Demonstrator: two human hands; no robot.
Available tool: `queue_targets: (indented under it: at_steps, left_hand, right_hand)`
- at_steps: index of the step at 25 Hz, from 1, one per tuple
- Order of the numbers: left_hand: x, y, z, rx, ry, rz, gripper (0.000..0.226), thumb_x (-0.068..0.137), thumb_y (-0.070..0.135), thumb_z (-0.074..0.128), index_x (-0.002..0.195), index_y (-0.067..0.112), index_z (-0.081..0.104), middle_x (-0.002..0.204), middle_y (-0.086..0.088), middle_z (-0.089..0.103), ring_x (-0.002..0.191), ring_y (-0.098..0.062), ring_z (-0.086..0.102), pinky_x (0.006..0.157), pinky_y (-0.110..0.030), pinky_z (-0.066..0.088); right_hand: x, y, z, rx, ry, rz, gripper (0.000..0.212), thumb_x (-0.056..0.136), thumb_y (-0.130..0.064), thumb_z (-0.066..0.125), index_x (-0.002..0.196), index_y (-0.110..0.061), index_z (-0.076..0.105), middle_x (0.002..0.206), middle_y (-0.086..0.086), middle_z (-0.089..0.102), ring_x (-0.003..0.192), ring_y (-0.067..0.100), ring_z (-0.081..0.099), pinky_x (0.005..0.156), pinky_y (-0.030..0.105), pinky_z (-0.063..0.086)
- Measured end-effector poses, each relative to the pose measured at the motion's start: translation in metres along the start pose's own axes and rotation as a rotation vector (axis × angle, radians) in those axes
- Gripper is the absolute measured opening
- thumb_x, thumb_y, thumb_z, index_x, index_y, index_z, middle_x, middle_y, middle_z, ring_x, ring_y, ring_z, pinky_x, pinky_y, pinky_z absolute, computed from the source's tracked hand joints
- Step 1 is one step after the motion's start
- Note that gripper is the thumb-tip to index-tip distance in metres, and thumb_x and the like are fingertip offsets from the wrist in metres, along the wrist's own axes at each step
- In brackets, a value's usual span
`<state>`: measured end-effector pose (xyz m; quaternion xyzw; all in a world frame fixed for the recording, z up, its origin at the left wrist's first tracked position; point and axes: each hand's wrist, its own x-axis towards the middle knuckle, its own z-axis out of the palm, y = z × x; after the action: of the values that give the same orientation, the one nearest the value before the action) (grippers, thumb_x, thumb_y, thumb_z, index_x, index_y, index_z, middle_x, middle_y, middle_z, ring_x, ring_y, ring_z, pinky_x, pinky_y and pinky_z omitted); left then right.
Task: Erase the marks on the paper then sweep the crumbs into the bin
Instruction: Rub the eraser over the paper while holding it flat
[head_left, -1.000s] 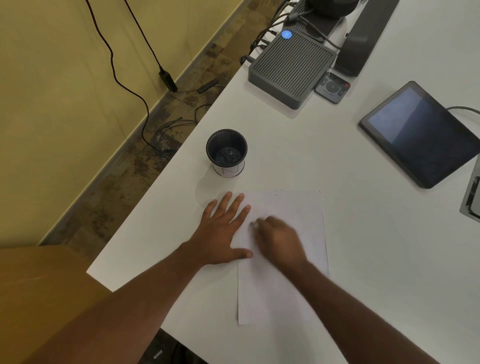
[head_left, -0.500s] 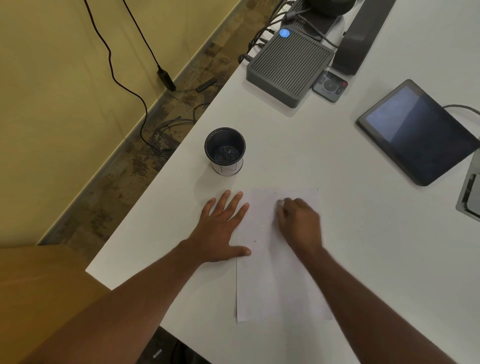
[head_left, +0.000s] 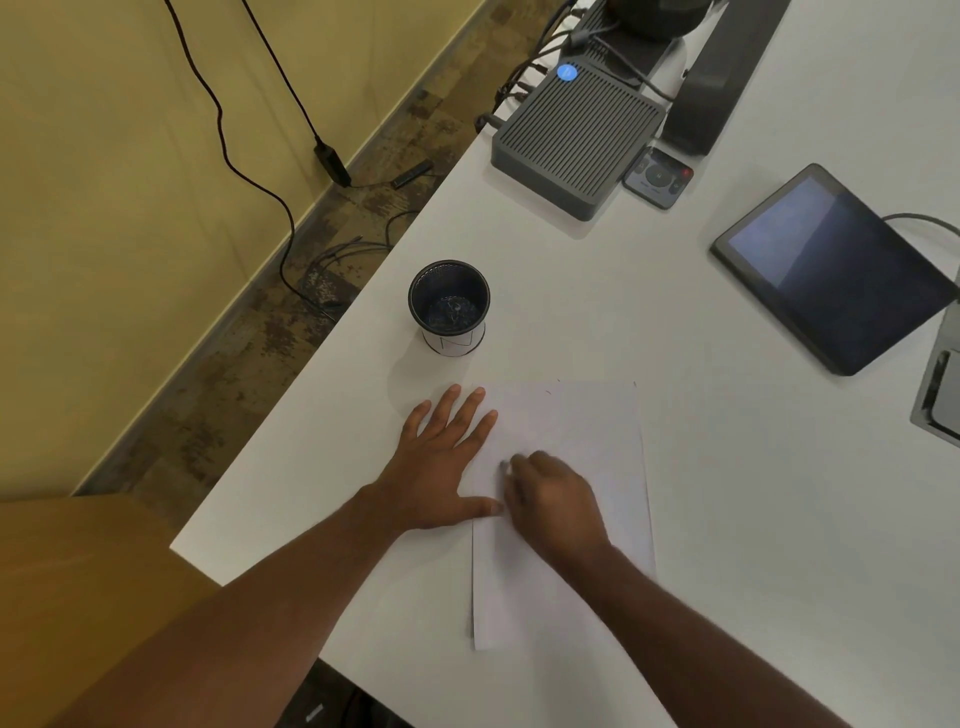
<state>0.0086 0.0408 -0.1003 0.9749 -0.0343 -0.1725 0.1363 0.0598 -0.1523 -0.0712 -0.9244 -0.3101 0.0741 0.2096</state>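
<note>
The sheet of paper lies flat near the table's front edge, a short way in from its left corner, with the left hand spread flat across the sheet's left edge, fingers straight and apart. The right hand rests on the middle of the paper with fingers curled; it is blurred, so whether it pinches anything cannot be told. The black mesh bin stands upright near the table's left edge, just beyond the left hand's fingertips.
</note>
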Motion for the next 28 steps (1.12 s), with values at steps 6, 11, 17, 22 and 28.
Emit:
queue_targets:
  at_steps: [6,11,17,22,28]
  left_hand:
    - [0.001,0.001,-0.001,-0.009,-0.004,-0.004,0.111,0.080,0.091,0.039,0.161,0.025,0.002,0.168,0.000,-0.020,0.152,-0.023,-0.026,0.122,-0.053,-0.006]
    - [0.000,0.001,-0.001,-0.015,0.000,-0.001,0.110,0.080,0.089,0.040,0.161,0.025,0.004,0.168,0.000,-0.018,0.152,-0.023,-0.024,0.122,-0.053,-0.004]
    - [0.000,0.000,-0.001,-0.012,0.009,0.002,0.110,0.080,0.089,0.040,0.161,0.024,0.005,0.169,-0.001,-0.016,0.153,-0.024,-0.022,0.123,-0.055,-0.002]
    - [0.000,0.000,-0.001,-0.001,0.001,-0.003,0.110,0.081,0.090,0.038,0.161,0.024,0.004,0.168,-0.001,-0.017,0.152,-0.024,-0.023,0.123,-0.054,-0.003]
    - [0.000,0.000,-0.001,0.001,0.000,0.000,0.109,0.081,0.090,0.039,0.161,0.025,0.002,0.168,0.000,-0.019,0.152,-0.023,-0.024,0.122,-0.054,-0.004]
  right_hand:
    - [0.042,0.049,-0.031,-0.041,0.179,0.323,0.025,0.089,-0.017,0.062,0.065,-0.013,0.057,0.060,0.004,0.054,0.053,0.027,0.054,0.049,0.025,0.032]
    - [0.015,0.021,-0.010,0.006,-0.018,0.066,0.015,0.088,-0.018,0.065,0.074,-0.013,0.063,0.064,0.004,0.057,0.053,0.023,0.054,0.048,0.026,0.040]
    - [0.014,0.007,-0.007,-0.014,0.025,0.118,0.017,0.086,-0.015,0.066,0.070,-0.011,0.062,0.062,0.006,0.056,0.051,0.025,0.053,0.048,0.024,0.035]
    - [0.040,0.057,-0.028,-0.066,0.172,0.276,0.020,0.088,-0.018,0.061,0.068,-0.013,0.061,0.063,0.006,0.057,0.055,0.029,0.057,0.049,0.027,0.035]
    - [0.018,0.018,-0.010,0.010,-0.023,0.016,0.010,0.086,-0.016,0.067,0.077,-0.011,0.066,0.066,0.004,0.059,0.055,0.024,0.056,0.051,0.021,0.031]
